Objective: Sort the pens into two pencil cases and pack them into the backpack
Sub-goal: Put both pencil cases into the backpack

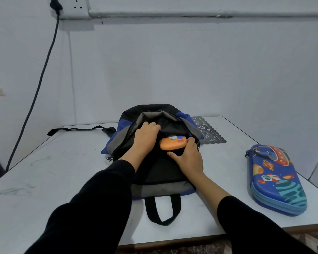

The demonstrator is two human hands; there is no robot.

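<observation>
Counter [62, 180], lower frame: backpack [154, 173] lies flat, its carry loop [162, 211] nearest. Blue pencil case [277, 178] lies flat at right of frame, well apart from the backpack. Centre: right grip [189, 160] clamped on orange pencil case [173, 143], half inside the backpack's mouth. Left grip [145, 138] curled over the mouth's edge, holding it. Behind: lace mat [207, 132].

White table [62, 162], scuffed on the left side. Grey lace mat [209, 132] lies flat at the far edge by the wall. Wall socket [75, 6] top left, black plug [55, 4] in it, black cable [42, 74] hanging down past the table's left side. Grey conduit [191, 14] runs right from the socket.
</observation>
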